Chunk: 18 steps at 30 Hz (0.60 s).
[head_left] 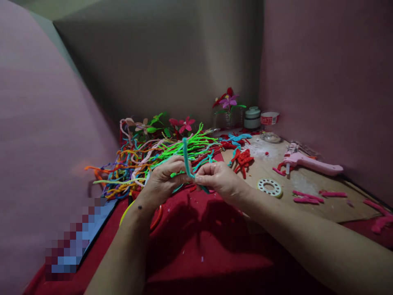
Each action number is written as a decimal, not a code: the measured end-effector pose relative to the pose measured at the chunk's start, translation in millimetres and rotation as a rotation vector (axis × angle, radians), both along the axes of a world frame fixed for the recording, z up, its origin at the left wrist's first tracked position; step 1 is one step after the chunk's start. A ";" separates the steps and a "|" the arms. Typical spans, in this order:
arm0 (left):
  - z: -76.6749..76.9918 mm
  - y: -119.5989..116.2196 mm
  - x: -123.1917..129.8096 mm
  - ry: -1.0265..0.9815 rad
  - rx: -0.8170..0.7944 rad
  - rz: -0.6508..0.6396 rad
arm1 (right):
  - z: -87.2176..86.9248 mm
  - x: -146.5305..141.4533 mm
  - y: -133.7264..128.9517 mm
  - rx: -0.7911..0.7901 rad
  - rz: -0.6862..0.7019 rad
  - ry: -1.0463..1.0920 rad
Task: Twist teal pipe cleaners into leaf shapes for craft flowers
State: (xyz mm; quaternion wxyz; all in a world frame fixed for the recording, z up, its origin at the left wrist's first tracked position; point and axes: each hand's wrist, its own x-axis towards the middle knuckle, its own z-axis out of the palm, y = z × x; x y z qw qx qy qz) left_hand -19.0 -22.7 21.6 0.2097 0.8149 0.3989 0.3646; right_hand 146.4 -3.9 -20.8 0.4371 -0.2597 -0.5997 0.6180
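Observation:
A teal pipe cleaner [186, 157] is pinched between my two hands above the red cloth. One end of it points up, and a bent part shows below my fingertips. My left hand [168, 176] is closed on it from the left, with the fingers partly hidden. From the other side my right hand [215, 178] grips it between thumb and forefinger, right beside the left fingertips. Behind my hands lies a heap of bright green pipe cleaners [184, 148].
Multicoloured pipe cleaners [123, 164] spread at the left. On a board [248, 164] at the right are a pink glue gun [313, 163], a white ring with holes [269, 187] and pink pieces [308, 197]. Pipe-cleaner flowers [229, 101] and a jar [252, 118] stand behind. Walls flank both sides.

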 end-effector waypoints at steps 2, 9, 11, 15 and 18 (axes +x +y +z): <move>0.4 -2.5 2.6 0.017 -0.065 0.039 | 1.9 -0.4 -3.8 0.098 -0.091 -0.076; -14.6 1.5 17.2 -0.293 -0.480 0.085 | -5.3 -3.0 -9.0 0.407 -0.364 -0.204; -16.8 3.2 18.0 -0.284 -0.442 0.098 | -4.8 -3.1 -7.9 0.390 -0.371 -0.197; -13.2 3.0 14.2 -0.196 -0.311 0.160 | 0.5 -0.5 -4.5 0.162 -0.166 -0.060; -9.2 1.8 12.4 -0.184 -0.251 0.169 | 0.7 2.3 -0.7 0.051 -0.042 0.019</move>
